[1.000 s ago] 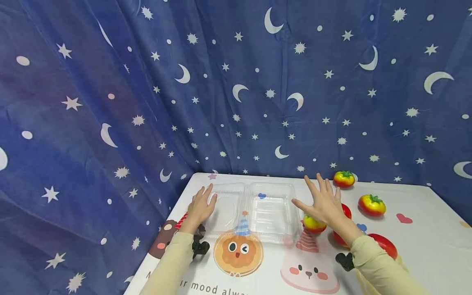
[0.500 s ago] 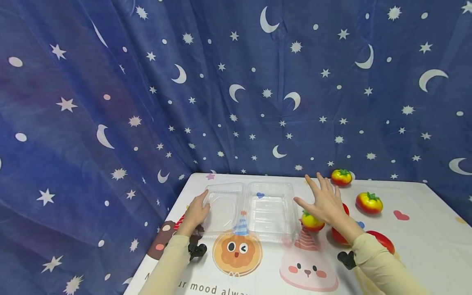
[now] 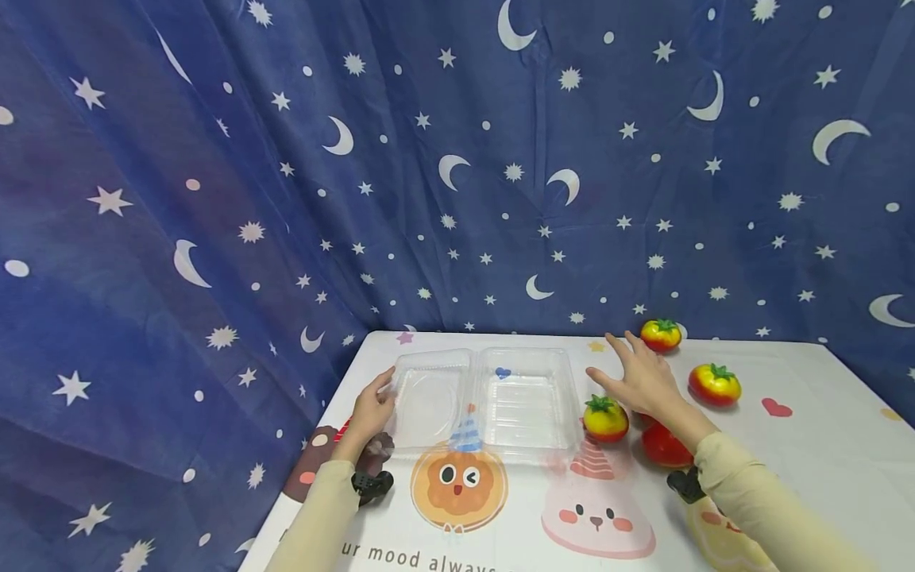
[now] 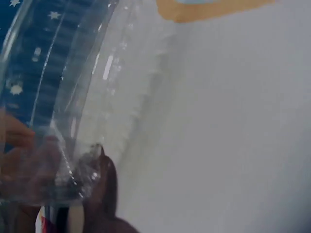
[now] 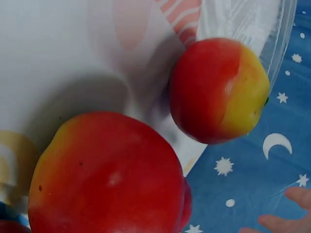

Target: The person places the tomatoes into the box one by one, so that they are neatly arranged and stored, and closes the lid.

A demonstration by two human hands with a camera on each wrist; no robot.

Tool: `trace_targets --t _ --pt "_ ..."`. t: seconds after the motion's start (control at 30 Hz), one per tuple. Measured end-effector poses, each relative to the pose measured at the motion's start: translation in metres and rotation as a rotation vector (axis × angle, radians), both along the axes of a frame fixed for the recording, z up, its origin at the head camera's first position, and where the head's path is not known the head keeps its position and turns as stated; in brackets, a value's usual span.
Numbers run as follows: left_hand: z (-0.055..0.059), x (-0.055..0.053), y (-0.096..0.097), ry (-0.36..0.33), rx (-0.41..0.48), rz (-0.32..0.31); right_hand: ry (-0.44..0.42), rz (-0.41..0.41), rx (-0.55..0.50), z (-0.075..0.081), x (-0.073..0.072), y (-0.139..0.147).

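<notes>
A clear plastic clamshell container (image 3: 525, 409) lies unfolded on the table, lid half at left. My left hand (image 3: 370, 411) pinches the lid's left edge; in the left wrist view the thumb (image 4: 108, 187) is on one side of the plastic and the fingers show through it. My right hand (image 3: 643, 383) hovers with spread fingers over the toy fruit right of the container, holding nothing. Beside the container sits a red-and-yellow toy tomato (image 3: 606, 419) with green leaves. A larger red fruit (image 3: 665, 445) lies partly under the right wrist, also large in the right wrist view.
Two more red-and-yellow toy tomatoes stand farther off, one (image 3: 661, 335) at the back edge and one (image 3: 715, 385) to the right. A blue star-and-moon curtain (image 3: 457, 199) closes off the back and left of the printed white tablecloth (image 3: 808, 453).
My left hand has moved from above the lid to its left edge and taken hold of it. My right hand has shifted slightly right, uncovering more of the near tomato.
</notes>
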State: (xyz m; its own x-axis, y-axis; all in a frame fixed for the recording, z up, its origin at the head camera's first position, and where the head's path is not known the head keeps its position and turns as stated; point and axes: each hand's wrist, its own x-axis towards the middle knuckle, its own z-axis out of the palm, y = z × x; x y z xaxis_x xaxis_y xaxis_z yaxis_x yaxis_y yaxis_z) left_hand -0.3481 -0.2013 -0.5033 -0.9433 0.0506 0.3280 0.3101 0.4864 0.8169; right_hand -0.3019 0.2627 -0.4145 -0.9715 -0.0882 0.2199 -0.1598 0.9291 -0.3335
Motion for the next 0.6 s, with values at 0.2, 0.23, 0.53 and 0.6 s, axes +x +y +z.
trace_targets --t 0.2,0.23,0.53,0.6 --pt "-0.012 0.001 -0.007 -0.015 0.183 -0.056 -0.108 0.002 -0.111 -0.001 -0.008 0.015" --pt "-0.014 0.001 -0.007 -0.019 0.209 -0.068 -0.125 0.007 -0.124 -0.002 -0.009 0.017" --pt "-0.015 -0.002 -0.01 -0.055 0.277 -0.085 -0.303 0.084 -0.154 -0.006 -0.009 0.021" --pt "-0.016 -0.004 -0.01 -0.059 0.284 -0.089 -0.321 0.095 -0.146 -0.006 -0.01 0.02"
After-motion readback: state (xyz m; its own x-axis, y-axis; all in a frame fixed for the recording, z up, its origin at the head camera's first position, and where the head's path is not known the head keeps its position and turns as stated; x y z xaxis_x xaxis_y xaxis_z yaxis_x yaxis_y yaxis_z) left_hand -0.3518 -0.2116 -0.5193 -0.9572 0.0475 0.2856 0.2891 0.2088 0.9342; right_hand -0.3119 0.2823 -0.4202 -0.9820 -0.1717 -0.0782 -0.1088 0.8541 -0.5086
